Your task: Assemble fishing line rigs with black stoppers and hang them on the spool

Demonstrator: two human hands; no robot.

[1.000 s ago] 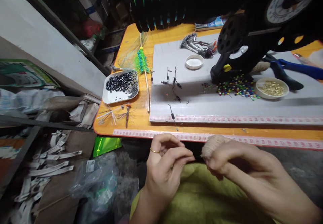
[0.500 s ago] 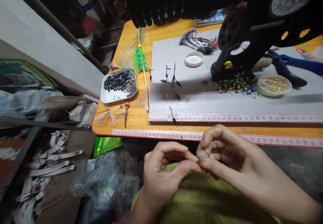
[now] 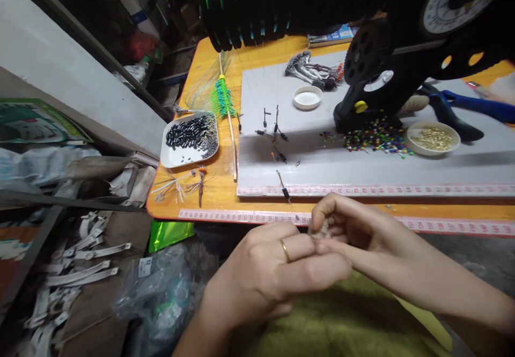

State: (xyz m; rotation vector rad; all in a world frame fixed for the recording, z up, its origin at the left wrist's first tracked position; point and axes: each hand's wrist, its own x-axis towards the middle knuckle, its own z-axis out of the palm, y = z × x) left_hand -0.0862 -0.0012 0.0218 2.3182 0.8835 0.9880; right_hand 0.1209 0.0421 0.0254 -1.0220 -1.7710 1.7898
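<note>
My left hand [image 3: 273,271], with a ring on one finger, is closed in front of the table's near edge and presses against my right hand [image 3: 354,233]. Between them sits a small beige woolly bundle [image 3: 321,230], pinched by the right fingers and mostly hidden. What the left fingers hold I cannot make out. A thin rod with a black sleeve [image 3: 284,188] lies on the grey mat just above the hands.
An orange table [image 3: 209,185] carries a grey mat [image 3: 362,164] edged with tape measures. On it are a white tray of black tubes [image 3: 191,138], a white cap [image 3: 307,97], coloured beads [image 3: 374,138], a bowl of brass bits [image 3: 433,138], blue pliers [image 3: 466,108] and a black winder [image 3: 382,67]. Clutter fills the floor at left.
My left hand has turned over and slid right over the right fingers. Both hands have risen closer to the table edge, and the beige bundle is now largely covered.
</note>
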